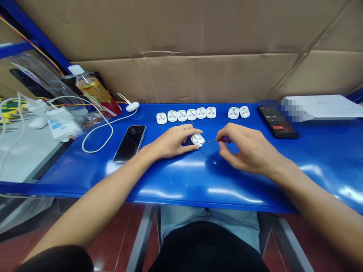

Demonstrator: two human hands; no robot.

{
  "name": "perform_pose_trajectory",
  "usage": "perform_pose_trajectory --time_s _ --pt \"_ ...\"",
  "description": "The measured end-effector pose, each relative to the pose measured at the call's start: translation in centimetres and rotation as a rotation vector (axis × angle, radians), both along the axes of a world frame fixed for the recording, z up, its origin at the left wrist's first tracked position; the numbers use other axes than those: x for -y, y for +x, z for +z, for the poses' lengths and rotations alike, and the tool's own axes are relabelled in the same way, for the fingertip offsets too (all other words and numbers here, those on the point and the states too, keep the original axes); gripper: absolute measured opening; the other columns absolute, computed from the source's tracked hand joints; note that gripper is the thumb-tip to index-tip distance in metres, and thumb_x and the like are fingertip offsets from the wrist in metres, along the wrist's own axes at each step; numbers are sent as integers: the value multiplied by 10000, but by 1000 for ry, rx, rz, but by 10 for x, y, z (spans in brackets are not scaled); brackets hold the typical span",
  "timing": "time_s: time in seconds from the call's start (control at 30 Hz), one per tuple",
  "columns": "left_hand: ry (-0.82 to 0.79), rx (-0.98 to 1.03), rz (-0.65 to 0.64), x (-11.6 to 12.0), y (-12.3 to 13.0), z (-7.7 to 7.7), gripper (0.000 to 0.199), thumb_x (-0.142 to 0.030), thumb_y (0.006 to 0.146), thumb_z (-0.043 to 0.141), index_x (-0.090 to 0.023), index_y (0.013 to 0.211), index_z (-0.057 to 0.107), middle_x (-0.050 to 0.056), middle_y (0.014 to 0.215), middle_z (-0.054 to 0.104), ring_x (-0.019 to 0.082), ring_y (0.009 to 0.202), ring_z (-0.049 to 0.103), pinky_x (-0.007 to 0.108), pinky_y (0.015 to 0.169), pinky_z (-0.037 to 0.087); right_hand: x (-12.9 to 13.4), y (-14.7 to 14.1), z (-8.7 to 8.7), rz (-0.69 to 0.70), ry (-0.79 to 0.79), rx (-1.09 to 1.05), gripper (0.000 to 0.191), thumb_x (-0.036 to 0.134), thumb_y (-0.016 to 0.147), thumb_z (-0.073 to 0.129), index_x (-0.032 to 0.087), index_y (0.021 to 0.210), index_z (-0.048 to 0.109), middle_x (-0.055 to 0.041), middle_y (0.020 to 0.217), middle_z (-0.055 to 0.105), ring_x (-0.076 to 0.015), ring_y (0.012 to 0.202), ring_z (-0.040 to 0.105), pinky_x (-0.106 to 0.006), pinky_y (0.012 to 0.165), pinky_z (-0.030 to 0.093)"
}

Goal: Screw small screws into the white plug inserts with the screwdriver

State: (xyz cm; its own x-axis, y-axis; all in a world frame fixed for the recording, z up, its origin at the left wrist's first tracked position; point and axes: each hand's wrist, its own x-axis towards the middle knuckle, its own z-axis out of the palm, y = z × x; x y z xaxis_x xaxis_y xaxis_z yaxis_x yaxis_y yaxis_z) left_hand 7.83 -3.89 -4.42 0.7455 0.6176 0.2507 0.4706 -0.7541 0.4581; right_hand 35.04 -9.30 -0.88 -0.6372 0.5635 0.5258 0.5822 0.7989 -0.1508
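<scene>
My left hand [178,140] is closed around a small white plastic socket piece [197,139], thumb on its near edge and fingers at its far side, down on the blue tabletop. In my right hand [244,147] a thin screwdriver [210,141] is pinched by its dark purple handle. Its shaft points left, and the tip meets the right side of the white piece. Behind both hands runs a row of several similar white socket pieces [191,114]. Two more, one a white piece [233,112], stand to the right of that row.
A phone [130,143] lies left of my left forearm; another phone [279,122] showing a timer lies at right, beside a white box [323,105]. A bottle [95,90] and looping white cable [98,147] occupy the left. A cardboard wall [181,79] closes the back.
</scene>
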Motion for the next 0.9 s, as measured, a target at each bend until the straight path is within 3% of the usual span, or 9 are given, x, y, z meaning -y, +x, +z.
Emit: perform_pose_trajectory --time_s 0.27,0.47,0.7,0.9 --pt "-13 -1 3 0 0 -1 500 -456 1010 684 -214 1444 630 79 1078 670 179 826 616 320 806 508 0 -1 0 -10 -53 41 132 165 963 537 225 1070 586 -76 963 719 -238 845 696 -360 739 543" --pt "-51 84 15 1 0 6 591 -459 941 770 -254 1474 613 127 1408 563 153 844 592 327 822 544 0 4 3 -34 -28 -7 114 184 975 541 213 1067 601 -83 971 728 -250 848 711 -375 754 550" --pt "-24 92 3 -1 -1 13 581 -435 884 833 -237 1402 659 107 1286 622 191 910 590 357 879 538 1 0 2 2 -71 33 162 155 940 551 214 1077 614 -84 973 728 -256 862 704 -368 744 541" --pt "-35 127 0 -1 -1 12 565 -402 885 839 -236 1396 663 117 1305 626 197 941 604 356 863 553 0 0 3 8 -69 62 159 155 967 528 222 1098 588 -84 1005 726 -244 888 703 -363 764 549"
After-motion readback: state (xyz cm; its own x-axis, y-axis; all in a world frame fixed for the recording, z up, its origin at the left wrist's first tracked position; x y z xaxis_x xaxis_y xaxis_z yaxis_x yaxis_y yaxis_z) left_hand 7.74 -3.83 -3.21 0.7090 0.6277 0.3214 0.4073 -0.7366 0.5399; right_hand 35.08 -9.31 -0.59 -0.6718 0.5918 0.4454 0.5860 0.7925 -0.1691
